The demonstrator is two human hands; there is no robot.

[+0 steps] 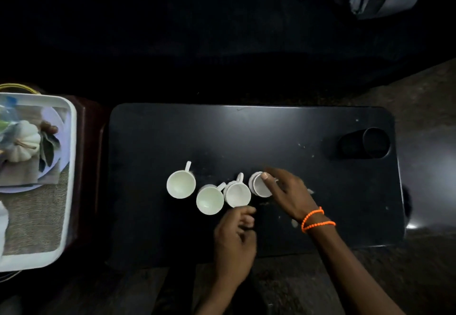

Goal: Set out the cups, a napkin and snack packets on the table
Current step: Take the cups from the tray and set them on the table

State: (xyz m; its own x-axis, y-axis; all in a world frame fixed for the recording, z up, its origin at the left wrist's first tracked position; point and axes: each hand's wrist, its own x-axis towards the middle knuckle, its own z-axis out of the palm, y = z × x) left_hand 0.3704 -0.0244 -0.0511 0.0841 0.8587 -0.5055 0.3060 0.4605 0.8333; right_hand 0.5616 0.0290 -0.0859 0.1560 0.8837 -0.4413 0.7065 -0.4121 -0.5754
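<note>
Four cups (217, 191) stand in a row on the table (172, 132), nearer my side. The tray (71, 166) sits left of the table; a holder (365, 143) is sunk in its far right corner.

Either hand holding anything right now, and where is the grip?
The right hand grips the tilted rightmost cup around its body, thumb on the rim. The left hand holds nothing.

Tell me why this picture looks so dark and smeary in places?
Head view: dim light, the area beyond the black table nearly black; white cups stand out brightly; the left hand and right hand are motion-blurred; glare at the table's right edge; the white tray bends from wide-angle distortion.
</note>
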